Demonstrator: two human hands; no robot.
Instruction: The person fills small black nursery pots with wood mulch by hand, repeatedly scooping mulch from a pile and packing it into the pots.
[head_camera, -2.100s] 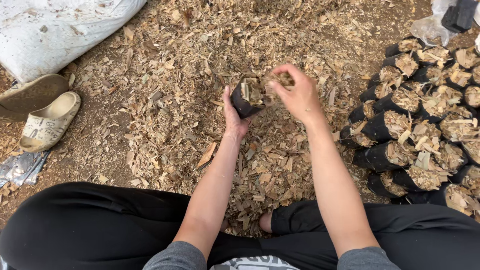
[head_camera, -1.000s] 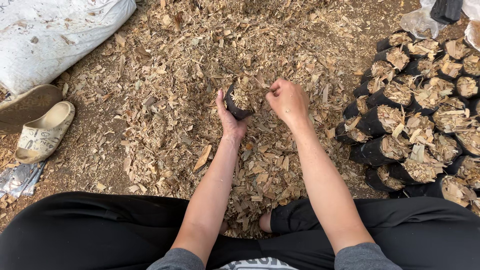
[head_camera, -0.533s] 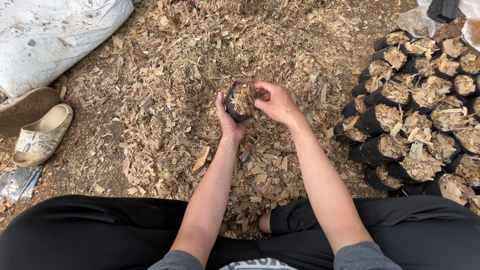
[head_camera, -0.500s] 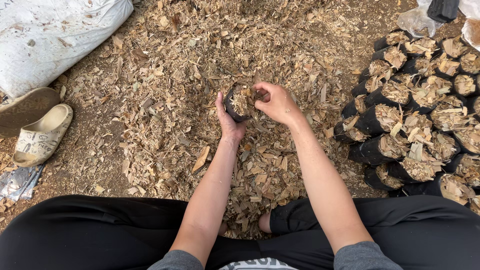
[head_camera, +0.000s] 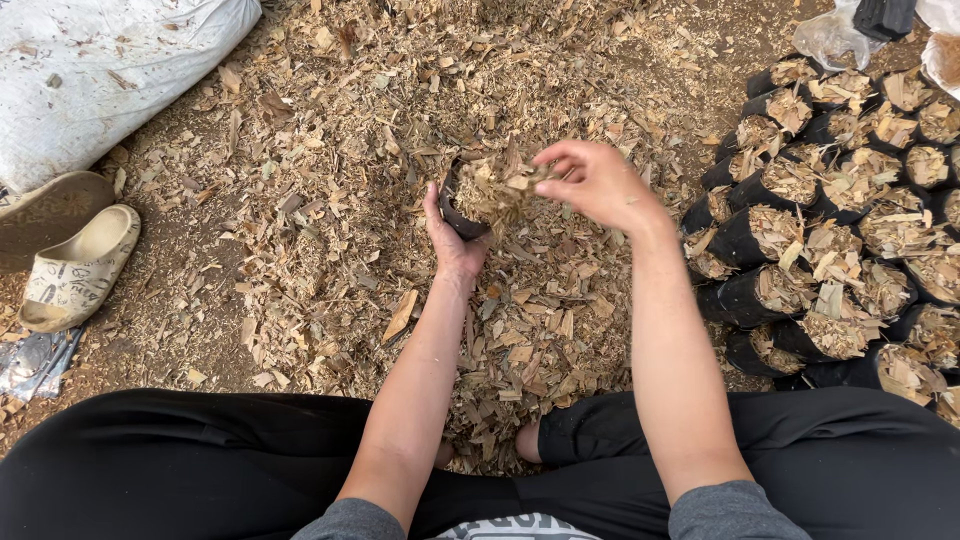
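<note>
So the left hand (head_camera: 455, 235) had its fingers wrapped around a small black grow bag (head_camera: 462, 200), clamped on its lower side and holding it up off the ground with the mouth tilted toward the right. The right hand (head_camera: 592, 183) was just beside that mouth, a touch higher, fingers bunched loosely together over a tuft of wood chips (head_camera: 500, 185) sticking out of the top (couldn't tell if they were actually pinching any or just resting on them). So the bag sat directly left of the right fingertips, its long axis running from the left palm up toward them. Further right of that hand stood the filled black bags (head_camera: 840, 250), well apart. Under everything, the chip pile (head_camera: 330, 210) on the ground, with sandals (head_camera: 70, 265) far off to the left.
</note>
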